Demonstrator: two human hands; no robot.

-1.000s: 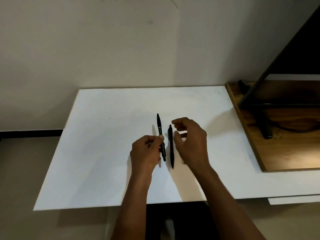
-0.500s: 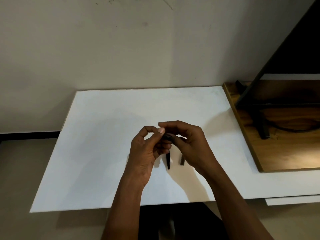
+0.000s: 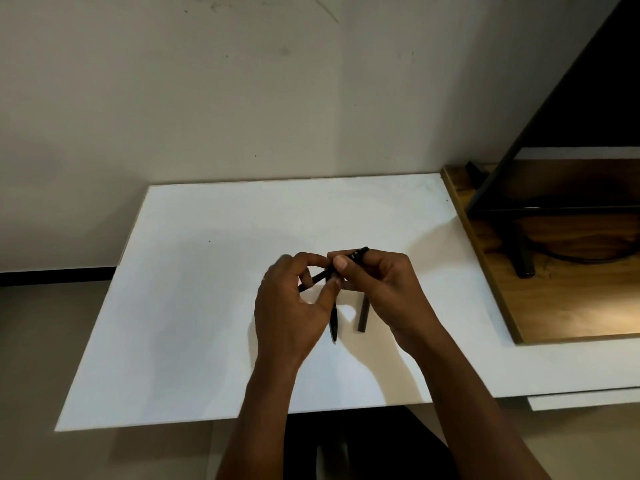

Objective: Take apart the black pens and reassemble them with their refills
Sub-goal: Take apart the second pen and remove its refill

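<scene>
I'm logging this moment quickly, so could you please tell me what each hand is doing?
Left hand: closed, pinching one end of the black pen.
Right hand: closed, gripping the other end of that same pen.

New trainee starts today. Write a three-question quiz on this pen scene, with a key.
1. True or false: both hands grip one black pen above the white board.
2. What lies on the board beside the right hand? A) a short black tube B) scissors C) a coin
3. Fill in: the pointed pen piece lies on the board between the two ____.

Key
1. True: left hand and right hand grip the held pen over the white board.
2. A: short black tube.
3. hands: pointed pen piece.
</scene>
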